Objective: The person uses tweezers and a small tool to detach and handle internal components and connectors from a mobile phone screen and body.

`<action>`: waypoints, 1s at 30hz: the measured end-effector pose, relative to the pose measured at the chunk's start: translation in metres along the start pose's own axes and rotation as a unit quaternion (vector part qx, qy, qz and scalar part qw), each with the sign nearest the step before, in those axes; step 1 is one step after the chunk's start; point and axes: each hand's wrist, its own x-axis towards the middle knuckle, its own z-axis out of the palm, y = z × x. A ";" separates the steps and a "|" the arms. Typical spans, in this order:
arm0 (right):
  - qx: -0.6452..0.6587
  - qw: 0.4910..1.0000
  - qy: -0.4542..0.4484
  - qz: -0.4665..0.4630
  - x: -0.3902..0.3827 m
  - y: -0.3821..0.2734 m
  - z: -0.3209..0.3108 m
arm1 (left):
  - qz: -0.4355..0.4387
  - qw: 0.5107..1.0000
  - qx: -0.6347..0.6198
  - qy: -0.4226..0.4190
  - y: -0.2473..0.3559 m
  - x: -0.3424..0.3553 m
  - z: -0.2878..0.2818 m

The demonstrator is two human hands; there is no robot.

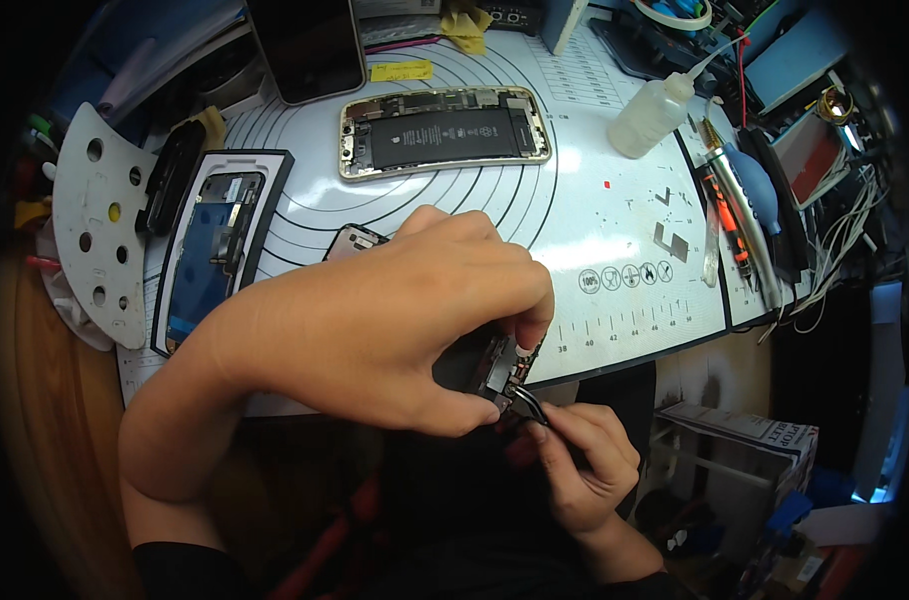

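Note:
Near the mat's front edge my left hand (pixel 375 320) grips a dark phone part with small metal pieces (pixel 498 372), thumb on one side and fingertips on the other. Most of that part is hidden under the hand. My right hand (pixel 590 465) pinches curved tweezers (pixel 528 402), whose tips touch the phone part. Beyond my left wrist the corner of a phone panel (pixel 353 240) shows; whether it belongs to the held part I cannot tell. Farther back lies an opened phone (pixel 440 135) with its black battery exposed.
At left, a phone screen (pixel 207 260) rests in a box, beside a white holed plate (pixel 100 220). Behind stands a dark-screened phone (pixel 310 45). At right are a dropper bottle (pixel 650 118), small metal shields (pixel 672 242), an orange screwdriver (pixel 730 225) and a blue air blower (pixel 753 190).

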 end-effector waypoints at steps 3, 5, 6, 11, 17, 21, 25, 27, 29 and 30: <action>0.008 1.000 0.010 0.019 -0.003 0.001 0.002 | -0.003 1.000 -0.004 -0.003 -0.001 0.000 -0.001; 0.005 1.000 0.017 0.005 -0.001 0.002 0.004 | -0.002 1.000 -0.006 -0.001 -0.002 0.000 0.000; 0.005 1.000 0.017 0.005 -0.002 0.003 0.004 | 0.000 1.000 -0.012 0.001 -0.003 0.000 0.000; 0.077 0.994 -0.004 0.071 -0.005 0.001 0.005 | -0.002 1.000 -0.018 -0.007 -0.002 0.000 -0.002; 0.185 0.972 -0.014 0.141 -0.011 0.000 0.010 | 0.008 1.000 -0.023 0.001 -0.004 0.001 0.000; 0.186 0.974 -0.011 0.129 -0.009 0.000 0.010 | 0.006 1.000 -0.014 0.007 -0.003 0.000 0.005; 0.061 0.996 0.016 0.063 -0.009 0.004 0.007 | 0.008 0.999 0.030 0.044 0.005 0.002 0.016; 0.035 0.998 0.028 0.041 -0.007 0.005 0.005 | 0.003 0.998 0.043 0.040 0.006 0.004 0.018; 0.002 0.999 0.034 -0.021 -0.002 0.004 0.002 | -0.008 0.998 0.060 0.035 0.010 0.002 0.020; 0.005 0.999 0.037 -0.020 0.000 0.003 0.000 | -0.016 0.997 0.064 0.046 0.012 0.002 0.021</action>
